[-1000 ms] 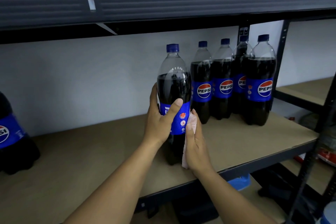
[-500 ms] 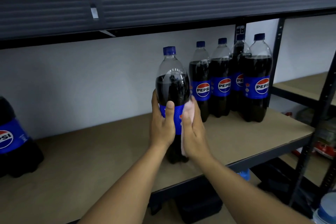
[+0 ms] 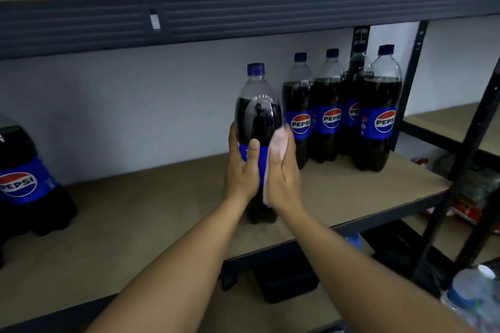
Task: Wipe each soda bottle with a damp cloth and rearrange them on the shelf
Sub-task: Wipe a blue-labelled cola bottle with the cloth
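Found soda bottle (image 3: 257, 116) upright on shelf (image 3: 162, 211), dark-filled, blue-capped.
Noted left hand (image 3: 242, 170) gripping its middle, right hand (image 3: 284, 178) flat, pressing pink cloth (image 3: 278, 140) against its side.

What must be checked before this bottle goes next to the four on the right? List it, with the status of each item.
1. Grip: left hand holds the bottle round its label: ok.
2. Contact: right hand presses the cloth on the bottle: ok.
3. Posture: bottle upright, blue cap on: ok.
4. Wiped all round: cannot tell; the far side is hidden.
5. Landing spot: bare shelf board left of the four grouped bottles: ok.
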A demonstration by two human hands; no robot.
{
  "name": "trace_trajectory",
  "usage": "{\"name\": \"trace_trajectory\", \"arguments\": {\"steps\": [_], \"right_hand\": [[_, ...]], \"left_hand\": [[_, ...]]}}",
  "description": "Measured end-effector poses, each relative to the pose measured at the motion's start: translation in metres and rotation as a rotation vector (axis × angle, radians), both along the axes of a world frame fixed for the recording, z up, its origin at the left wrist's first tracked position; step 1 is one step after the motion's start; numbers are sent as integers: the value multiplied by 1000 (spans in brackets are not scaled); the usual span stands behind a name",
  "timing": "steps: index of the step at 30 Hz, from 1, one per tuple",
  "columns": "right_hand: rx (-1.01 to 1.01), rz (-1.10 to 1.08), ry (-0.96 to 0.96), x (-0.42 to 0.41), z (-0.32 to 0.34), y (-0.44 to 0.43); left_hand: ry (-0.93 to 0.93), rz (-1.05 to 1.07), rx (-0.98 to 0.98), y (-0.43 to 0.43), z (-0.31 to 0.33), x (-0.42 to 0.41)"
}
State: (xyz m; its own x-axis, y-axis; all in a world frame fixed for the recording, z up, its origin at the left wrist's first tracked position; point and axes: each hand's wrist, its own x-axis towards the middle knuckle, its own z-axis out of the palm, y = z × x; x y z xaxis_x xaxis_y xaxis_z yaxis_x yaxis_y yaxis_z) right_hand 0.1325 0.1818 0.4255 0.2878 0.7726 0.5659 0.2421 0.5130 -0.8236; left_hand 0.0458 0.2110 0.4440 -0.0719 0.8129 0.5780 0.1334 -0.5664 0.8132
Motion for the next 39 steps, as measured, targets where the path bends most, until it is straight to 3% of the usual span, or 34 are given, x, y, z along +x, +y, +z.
{"name": "trace_trajectory", "arguments": {"steps": [3, 5, 11, 14, 17, 24, 39], "right_hand": [[-81, 53, 25, -1, -35, -15], [-124, 49, 64, 0, -25, -15], [68, 2, 8, 3, 106, 20], [156, 8, -78, 4, 129, 31], [143, 0, -15, 7, 95, 25], [-132, 17, 214, -7, -37, 8], [-196, 1, 250, -2, -52, -6]], "left_hand": [[-29, 0, -8, -4, 5, 2], [-23, 1, -21, -3, 4, 1], [-7, -22, -148, -3, -4, 0], [1, 4, -202, -7, 1, 1], [-7, 16, -148, -6, -1, 4], [-40, 88, -56, 1, -6, 9], [-66, -157, -151, 5, 4, -7]]}}
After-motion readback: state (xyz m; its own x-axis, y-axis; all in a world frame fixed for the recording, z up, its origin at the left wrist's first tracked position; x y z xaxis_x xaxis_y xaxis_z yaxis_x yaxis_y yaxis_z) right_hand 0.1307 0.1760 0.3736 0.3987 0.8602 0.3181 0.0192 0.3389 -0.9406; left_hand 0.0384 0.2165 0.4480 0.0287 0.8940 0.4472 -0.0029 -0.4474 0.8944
